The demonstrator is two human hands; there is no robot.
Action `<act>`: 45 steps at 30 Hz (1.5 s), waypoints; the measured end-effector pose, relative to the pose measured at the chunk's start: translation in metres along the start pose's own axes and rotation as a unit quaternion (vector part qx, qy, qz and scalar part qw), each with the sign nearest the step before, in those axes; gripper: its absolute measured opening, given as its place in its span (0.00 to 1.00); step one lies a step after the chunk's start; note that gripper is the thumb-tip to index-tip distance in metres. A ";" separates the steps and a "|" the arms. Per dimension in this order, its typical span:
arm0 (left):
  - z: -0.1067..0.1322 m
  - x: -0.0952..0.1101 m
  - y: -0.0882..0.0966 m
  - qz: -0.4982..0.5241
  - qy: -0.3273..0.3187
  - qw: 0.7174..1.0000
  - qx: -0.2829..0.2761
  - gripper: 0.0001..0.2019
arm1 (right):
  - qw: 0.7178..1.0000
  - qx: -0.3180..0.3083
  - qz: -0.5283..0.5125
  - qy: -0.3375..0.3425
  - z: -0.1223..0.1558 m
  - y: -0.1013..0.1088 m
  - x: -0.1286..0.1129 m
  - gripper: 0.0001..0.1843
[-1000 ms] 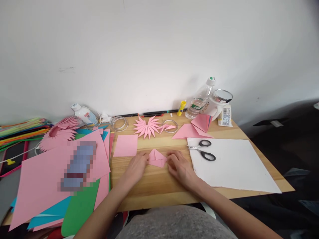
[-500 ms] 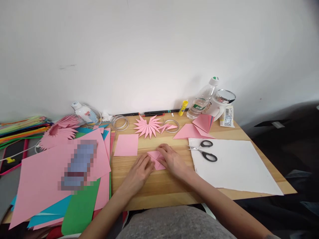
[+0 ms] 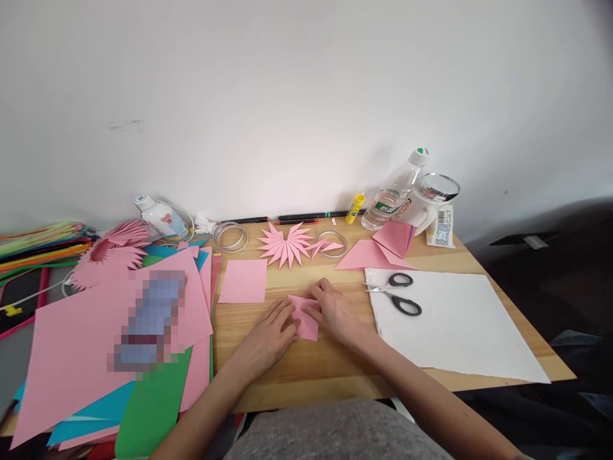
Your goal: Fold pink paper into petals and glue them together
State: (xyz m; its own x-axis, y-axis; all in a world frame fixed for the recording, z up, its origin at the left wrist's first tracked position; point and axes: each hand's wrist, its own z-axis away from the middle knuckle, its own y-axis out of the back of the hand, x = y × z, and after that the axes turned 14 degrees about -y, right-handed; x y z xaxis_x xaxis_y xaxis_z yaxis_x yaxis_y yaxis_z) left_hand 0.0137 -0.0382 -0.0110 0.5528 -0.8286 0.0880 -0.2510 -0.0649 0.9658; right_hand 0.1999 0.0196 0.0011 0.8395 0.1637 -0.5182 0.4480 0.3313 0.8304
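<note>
A small folded sheet of pink paper lies on the wooden table between my hands. My left hand has its fingers closed together at the paper's left edge, with the thumb bent in toward it. At the upper right edge, my right hand grips the sheet with bent fingers, and its thumb reaches over the paper. Parts of the fold are covered by my fingers. To the upper left lies a flat pink square. Behind the hands rests a pink folded-paper fan shape.
Black-handled scissors lie on a white board at the right. Farther back stand a glue stick, a water bottle and a white mug. Coloured sheets and a pixelated object are at the left.
The pink paper now shows a plainer face instead of crossing creases, and sits slightly lower between my hands. My left fingers have drawn back a little. The view has shifted slightly.
</note>
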 end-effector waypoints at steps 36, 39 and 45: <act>-0.004 0.001 0.014 0.060 0.032 0.998 0.014 0.07 | 0.962 0.032 -0.005 0.271 0.020 -0.006 0.030 0.21; -0.004 0.001 0.014 0.050 0.025 0.998 0.000 0.08 | 0.962 0.031 -0.004 0.271 0.020 -0.008 0.032 0.21; -0.006 0.001 0.014 0.057 0.020 0.998 0.012 0.07 | 0.961 0.026 0.008 0.274 0.021 -0.006 0.031 0.21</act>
State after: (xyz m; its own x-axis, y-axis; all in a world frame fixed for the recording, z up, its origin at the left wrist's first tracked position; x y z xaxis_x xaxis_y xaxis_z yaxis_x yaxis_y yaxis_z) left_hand 0.0149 -0.0365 0.0043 0.5508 -0.8087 0.2063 -0.3317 0.0147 0.9433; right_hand 0.2298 0.0031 -0.0153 0.5641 0.6383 -0.5238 0.4631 0.2806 0.8407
